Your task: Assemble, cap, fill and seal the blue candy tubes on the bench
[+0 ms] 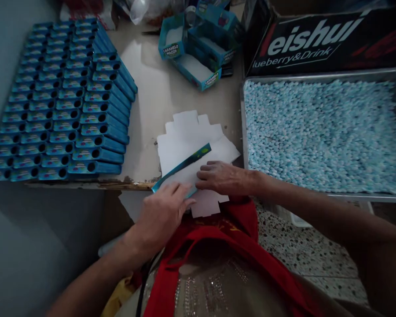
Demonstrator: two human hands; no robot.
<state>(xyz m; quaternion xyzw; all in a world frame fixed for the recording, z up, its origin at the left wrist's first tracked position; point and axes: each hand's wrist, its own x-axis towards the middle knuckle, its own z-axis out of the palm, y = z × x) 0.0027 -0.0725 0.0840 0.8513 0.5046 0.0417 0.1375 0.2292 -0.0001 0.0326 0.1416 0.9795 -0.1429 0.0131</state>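
Note:
A partly folded carton (185,174), white inside with a blue strip along one raised edge, slants across the table's front edge. My left hand (165,207) grips its near left end, thumb and fingers closed on the cardboard. The curled fingers of my right hand (218,177) press on its right part. Beneath it lie flat white carton blanks (191,127) with cut tabs, some reaching past the table edge towards my lap.
On the left stand rows of finished blue boxes (62,92) with round holes. Open blue boxes (198,72) sit at the back. To the right, a metal tray (244,127) holds many small blue-and-white pieces (320,136), in front of a black printed carton (306,39).

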